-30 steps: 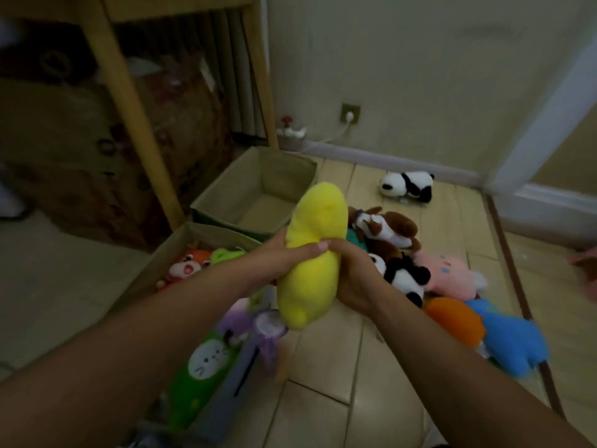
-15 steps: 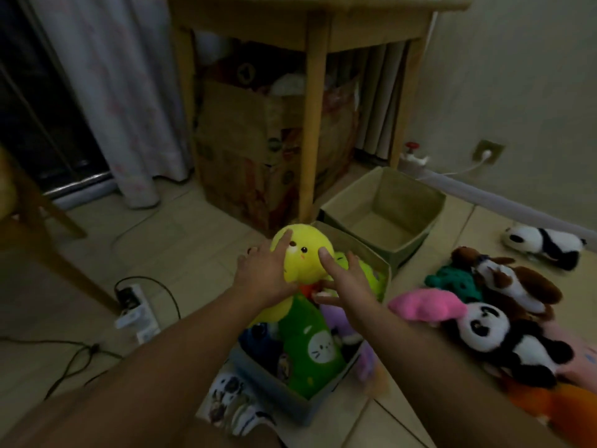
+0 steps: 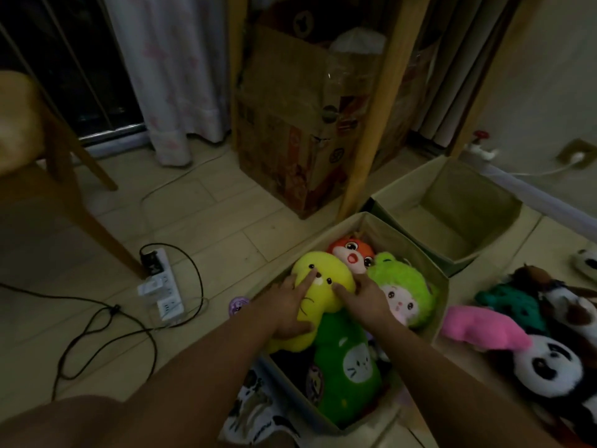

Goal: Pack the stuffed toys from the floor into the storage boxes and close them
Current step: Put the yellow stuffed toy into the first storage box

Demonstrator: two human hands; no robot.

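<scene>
This is a room in a home, dimly lit. A pale floral curtain (image 3: 168,76) hangs to the floor beside a dark sliding glass door (image 3: 64,66). The floor (image 3: 226,221) is light wood-look planks, with a white power strip (image 3: 161,286) and black cables lying on it. A wooden chair (image 3: 38,150) stands at the left, and a wooden leg (image 3: 371,124) rises in front of a worn cardboard box (image 3: 290,140). A wall socket (image 3: 578,153) sits low on the plain wall, and plush toys (image 3: 533,334) lie scattered on the floor.
</scene>
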